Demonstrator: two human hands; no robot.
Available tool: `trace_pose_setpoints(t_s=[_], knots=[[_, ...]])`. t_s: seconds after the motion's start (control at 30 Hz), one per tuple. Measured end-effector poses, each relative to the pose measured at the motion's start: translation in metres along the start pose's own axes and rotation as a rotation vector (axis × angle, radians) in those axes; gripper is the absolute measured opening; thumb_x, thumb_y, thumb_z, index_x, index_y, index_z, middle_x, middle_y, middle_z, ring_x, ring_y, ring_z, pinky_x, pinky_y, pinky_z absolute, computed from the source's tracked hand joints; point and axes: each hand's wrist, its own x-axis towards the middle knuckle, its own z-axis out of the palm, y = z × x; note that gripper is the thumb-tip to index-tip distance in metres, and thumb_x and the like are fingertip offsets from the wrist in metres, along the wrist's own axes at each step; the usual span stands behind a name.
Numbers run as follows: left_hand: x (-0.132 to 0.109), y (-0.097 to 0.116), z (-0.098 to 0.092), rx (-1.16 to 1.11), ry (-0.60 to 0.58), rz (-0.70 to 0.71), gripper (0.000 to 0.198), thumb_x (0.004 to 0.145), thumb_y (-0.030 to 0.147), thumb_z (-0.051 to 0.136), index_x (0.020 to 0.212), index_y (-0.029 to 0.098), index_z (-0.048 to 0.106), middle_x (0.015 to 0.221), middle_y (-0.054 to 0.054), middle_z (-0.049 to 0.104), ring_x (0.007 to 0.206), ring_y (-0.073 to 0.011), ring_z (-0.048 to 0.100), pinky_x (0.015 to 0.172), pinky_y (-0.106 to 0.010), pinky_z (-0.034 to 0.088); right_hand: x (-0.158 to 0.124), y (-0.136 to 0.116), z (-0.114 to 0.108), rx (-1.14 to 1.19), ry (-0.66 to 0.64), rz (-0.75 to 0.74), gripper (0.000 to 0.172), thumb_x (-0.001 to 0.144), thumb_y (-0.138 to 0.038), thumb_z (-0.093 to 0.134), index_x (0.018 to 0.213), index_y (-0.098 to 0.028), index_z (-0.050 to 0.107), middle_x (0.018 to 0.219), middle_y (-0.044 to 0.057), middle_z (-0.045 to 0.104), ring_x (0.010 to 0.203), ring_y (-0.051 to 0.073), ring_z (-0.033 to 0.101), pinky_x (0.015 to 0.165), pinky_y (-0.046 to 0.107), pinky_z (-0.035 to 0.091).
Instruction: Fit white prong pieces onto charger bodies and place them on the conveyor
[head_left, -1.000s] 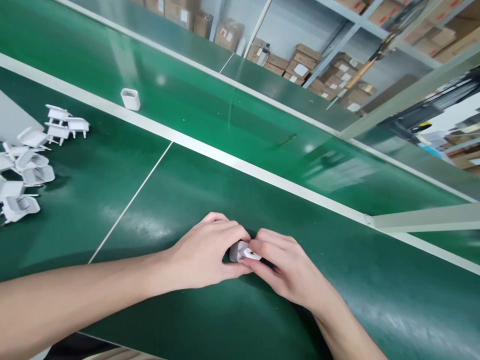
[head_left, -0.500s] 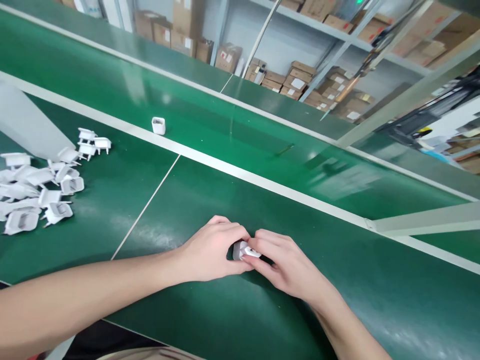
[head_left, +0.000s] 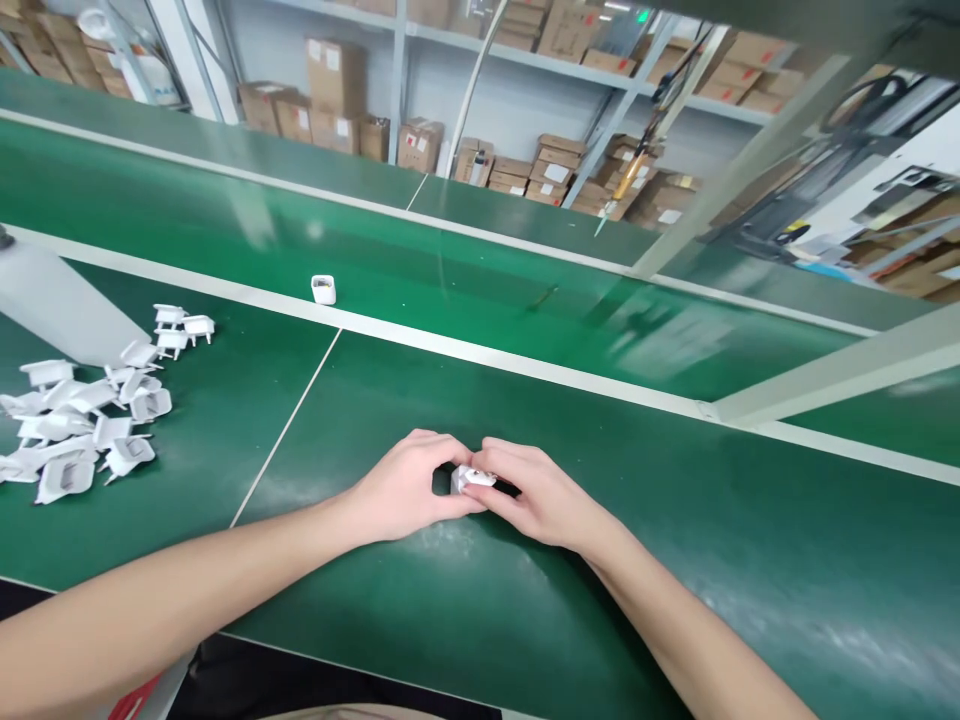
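Note:
Over the green work surface, my left hand (head_left: 409, 487) and my right hand (head_left: 541, 492) meet fingertip to fingertip. Between them is a small white plastic charger housing (head_left: 458, 481), pinched by the left thumb and fingers. My right hand pinches a white plug piece (head_left: 480, 478) against the housing's near end. Fingers cover much of both parts, so how far they fit together cannot be seen. To the left lies a loose pile of white plug pieces (head_left: 66, 473), several with prongs sticking out.
A white open-topped housing (head_left: 323, 290) stands on the green belt (head_left: 465, 275) beyond the pale rail (head_left: 480, 352). A light grey bin (head_left: 67, 305) sits behind the pile. A slanted post (head_left: 840, 378) rises at right. Cardboard boxes (head_left: 337, 80) fill the shelves behind.
The camera view has tilted and shifted, so the background sits differently. Both hands keep their pinch, and less of the housing shows between the fingers. The pile is unchanged.

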Motion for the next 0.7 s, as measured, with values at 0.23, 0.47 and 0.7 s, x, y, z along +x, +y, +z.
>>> trace_pose_setpoints(t_s=[0.23, 0.47, 0.7], knots=[[0.004, 0.003, -0.008, -0.349, -0.005, -0.116, 0.029, 0.078, 0.029, 0.082, 0.102, 0.017, 0.073, 0.102, -0.005, 0.076, 0.095, -0.0219, 0.067, 0.089, -0.035, 0.048, -0.008, 0.006, -0.014, 0.156, 0.299, 0.117, 0.042, 0.099, -0.062, 0.055, 0.109, -0.022, 0.055, 0.073, -0.004, 0.050, 0.062, 0.013, 0.045, 0.058, 0.026, 0.035], [0.008, -0.007, -0.013, -0.800, -0.002, -0.168, 0.052, 0.073, 0.026, 0.087, 0.117, 0.016, 0.061, 0.096, -0.005, 0.074, 0.087, -0.0174, 0.068, 0.081, -0.030, 0.052, -0.015, 0.032, -0.017, 0.249, 0.568, 0.365, 0.029, 0.105, -0.051, 0.049, 0.106, -0.023, 0.056, 0.069, -0.004, 0.051, 0.059, 0.014, 0.045, 0.056, 0.028, 0.037], [0.007, -0.004, -0.013, -0.763, -0.004, -0.198, 0.045, 0.068, 0.021, 0.086, 0.107, 0.016, 0.063, 0.091, -0.004, 0.074, 0.083, -0.0175, 0.068, 0.078, -0.030, 0.052, -0.012, 0.014, 0.001, 0.183, 0.392, 0.135, 0.027, 0.099, -0.039, 0.063, 0.120, -0.025, 0.054, 0.092, 0.001, 0.060, 0.073, 0.016, 0.056, 0.067, 0.030, 0.048]])
